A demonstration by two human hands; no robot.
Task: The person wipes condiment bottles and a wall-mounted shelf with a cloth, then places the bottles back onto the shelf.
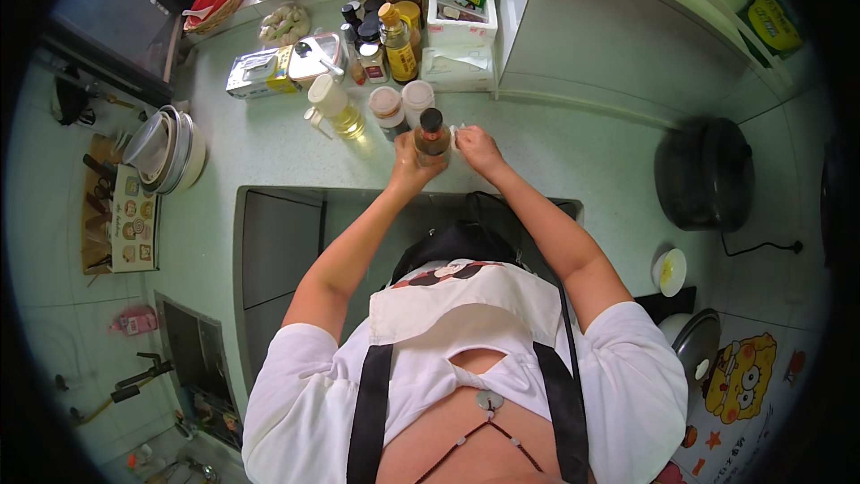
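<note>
My left hand (412,167) is wrapped round a small glass bottle (433,138) with a black cap, upright at the counter's front edge. Beside the bottle's right side, my right hand (481,151) is closed on a white tissue or cloth (455,138), of which only a bit shows. Just behind the bottle stand two jars with whitish lids, a dark-filled jar (388,110) and a paler jar (417,100). To their left is an oil jug (338,110) with a cream lid and handle, holding yellow oil.
Several sauce bottles (398,49) crowd the back, beside a white bin (460,27) of packets. A box (260,73) and a lidded container (317,59) lie left of them. Stacked bowls (170,152) stand far left. On the right are a black cooker (705,173) and a small bowl (669,272).
</note>
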